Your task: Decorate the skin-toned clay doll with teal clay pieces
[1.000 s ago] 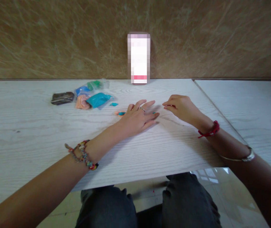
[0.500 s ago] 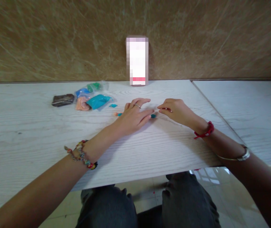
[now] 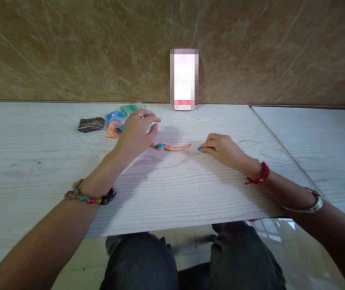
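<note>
My left hand (image 3: 136,131) hovers over the pile of clay packets (image 3: 116,119), fingers curled downward over the teal one, which it mostly hides. A thin orange clay roll (image 3: 174,147) with a teal blob at its left end lies on the white board (image 3: 172,189) between my hands. My right hand (image 3: 221,148) rests on the board just right of the roll, fingers pinched on a small teal clay bit (image 3: 200,149).
A dark brown clay packet (image 3: 90,124) lies left of the pile. A blurred upright phone-like object (image 3: 184,79) leans against the brown wall. A second white board (image 3: 311,137) adjoins on the right. My knees show below the board's near edge.
My left hand lifted off the orange roll and moved left and away to the clay packets, uncovering the roll. My right hand now pinches a teal bit beside it.
</note>
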Motion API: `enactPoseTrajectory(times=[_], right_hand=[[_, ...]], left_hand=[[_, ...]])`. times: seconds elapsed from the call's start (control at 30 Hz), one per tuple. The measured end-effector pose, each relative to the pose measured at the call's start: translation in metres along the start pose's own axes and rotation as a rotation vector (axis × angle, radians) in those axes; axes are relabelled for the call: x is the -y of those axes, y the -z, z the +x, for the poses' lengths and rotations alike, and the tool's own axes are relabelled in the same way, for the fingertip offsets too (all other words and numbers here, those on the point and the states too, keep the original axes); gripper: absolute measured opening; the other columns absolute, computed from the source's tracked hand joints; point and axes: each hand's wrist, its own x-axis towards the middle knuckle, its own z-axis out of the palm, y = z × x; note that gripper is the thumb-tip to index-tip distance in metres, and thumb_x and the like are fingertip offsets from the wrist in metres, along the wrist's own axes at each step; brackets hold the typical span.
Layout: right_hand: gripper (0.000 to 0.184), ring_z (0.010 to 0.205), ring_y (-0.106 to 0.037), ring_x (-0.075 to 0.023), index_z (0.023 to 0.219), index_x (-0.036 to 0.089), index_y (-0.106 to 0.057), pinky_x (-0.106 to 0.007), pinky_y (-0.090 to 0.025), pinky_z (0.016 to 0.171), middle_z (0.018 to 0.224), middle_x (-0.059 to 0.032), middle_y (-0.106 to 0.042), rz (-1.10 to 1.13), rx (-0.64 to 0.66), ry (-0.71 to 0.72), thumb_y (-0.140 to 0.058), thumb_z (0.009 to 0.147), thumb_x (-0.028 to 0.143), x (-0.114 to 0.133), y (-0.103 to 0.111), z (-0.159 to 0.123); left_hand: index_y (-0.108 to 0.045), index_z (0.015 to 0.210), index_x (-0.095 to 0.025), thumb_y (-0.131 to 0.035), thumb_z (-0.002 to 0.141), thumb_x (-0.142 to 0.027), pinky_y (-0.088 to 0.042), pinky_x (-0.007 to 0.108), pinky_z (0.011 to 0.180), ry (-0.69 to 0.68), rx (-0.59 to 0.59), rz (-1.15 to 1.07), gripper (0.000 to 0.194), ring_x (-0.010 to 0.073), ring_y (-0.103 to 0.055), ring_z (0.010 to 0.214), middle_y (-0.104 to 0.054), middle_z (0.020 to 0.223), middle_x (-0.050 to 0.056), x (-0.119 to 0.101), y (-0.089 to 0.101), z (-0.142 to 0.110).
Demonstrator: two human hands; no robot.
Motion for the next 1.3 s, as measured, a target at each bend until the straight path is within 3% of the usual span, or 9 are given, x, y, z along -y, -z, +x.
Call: enactPoseTrajectory(times=[0.1,0.23,0.37,0.47,0.7,0.9,1.1,1.3], right_hand=[[0.016,0.069,-0.059,-0.0142,0.085,0.015,-0.074,-0.025,-0.045,0.064,0.076,-0.0064,-0.065,0.028,-0.068,0.003,-0.059,0.08,0.013,0.0,0.0,-0.001],[0.017,0.069,-0.059,-0.0139,0.087,0.016,-0.074,-0.025,-0.045,0.064,0.078,-0.0057,-0.065,0.068,-0.145,0.041,-0.058,0.082,0.018,0.002,-0.001,-0.001],[0.017,0.072,-0.059,-0.0136,0.087,0.017,-0.073,-0.025,-0.045,0.068,0.08,-0.0058,-0.065,0.079,-0.035,0.096,-0.056,0.082,0.017,0.008,-0.006,0.003],[0.017,0.073,-0.059,-0.0134,0.088,0.017,-0.073,-0.025,-0.045,0.069,0.08,-0.0054,-0.065,0.093,0.007,0.102,-0.058,0.081,0.015,0.01,-0.009,0.005],[0.016,0.064,-0.056,-0.0112,0.09,0.018,-0.073,-0.022,-0.042,0.06,0.073,-0.0026,-0.062,0.102,-0.009,0.027,-0.065,0.076,0.017,0.011,-0.009,0.006],[0.016,0.067,-0.057,-0.0109,0.077,0.02,-0.074,-0.022,-0.042,0.063,0.071,-0.0017,-0.063,0.092,-0.041,0.015,-0.059,0.08,0.014,0.014,-0.014,0.006],[0.016,0.066,-0.057,-0.0116,0.071,0.018,-0.072,-0.023,-0.043,0.061,0.07,-0.0025,-0.062,0.101,-0.065,0.004,-0.059,0.079,0.013,0.014,-0.015,0.004],[0.018,0.069,-0.058,-0.0129,0.074,0.019,-0.073,-0.024,-0.044,0.064,0.072,-0.0028,-0.063,0.083,-0.061,0.01,-0.057,0.082,0.015,0.015,-0.016,0.004]], left_hand=[[-0.065,0.094,-0.015,-0.042,0.084,-0.021,-0.045,0.033,0.088,0.049,0.07,0.023,0.026,0.0193,-0.057,0.098,-0.064,0.1,0.007,0.008,0.01,0.002],[-0.066,0.09,-0.017,-0.04,0.085,-0.026,-0.046,0.034,0.081,-0.016,0.209,0.103,0.028,0.0211,-0.06,0.09,-0.067,0.091,0.008,0.014,0.017,0.002],[-0.066,0.087,-0.015,-0.037,0.086,-0.024,-0.046,0.035,0.078,-0.094,0.176,0.213,0.03,0.0219,-0.059,0.089,-0.065,0.088,0.01,0.016,0.016,0.001],[-0.067,0.084,-0.012,-0.04,0.085,-0.021,-0.045,0.032,0.077,-0.234,0.238,0.205,0.028,0.0208,-0.058,0.088,-0.064,0.086,0.011,0.005,0.013,-0.002],[-0.069,0.092,-0.018,-0.036,0.091,-0.027,-0.041,0.027,0.061,-0.49,0.321,0.182,0.033,0.017,-0.057,0.075,-0.061,0.081,0.007,-0.034,0.015,-0.014],[-0.062,0.109,-0.019,-0.037,0.091,-0.027,-0.041,0.028,0.064,-0.544,0.338,0.156,0.032,0.0169,-0.055,0.076,-0.061,0.086,0.007,-0.045,0.003,-0.022],[-0.064,0.1,-0.017,-0.041,0.09,-0.027,-0.042,0.033,0.075,-0.554,0.339,0.15,0.027,0.0195,-0.051,0.086,-0.057,0.093,0.009,-0.05,-0.008,-0.024],[-0.065,0.1,-0.02,-0.036,0.092,-0.029,-0.042,0.032,0.075,-0.536,0.325,0.106,0.032,0.0189,-0.05,0.086,-0.057,0.091,0.008,-0.048,-0.009,-0.024]])
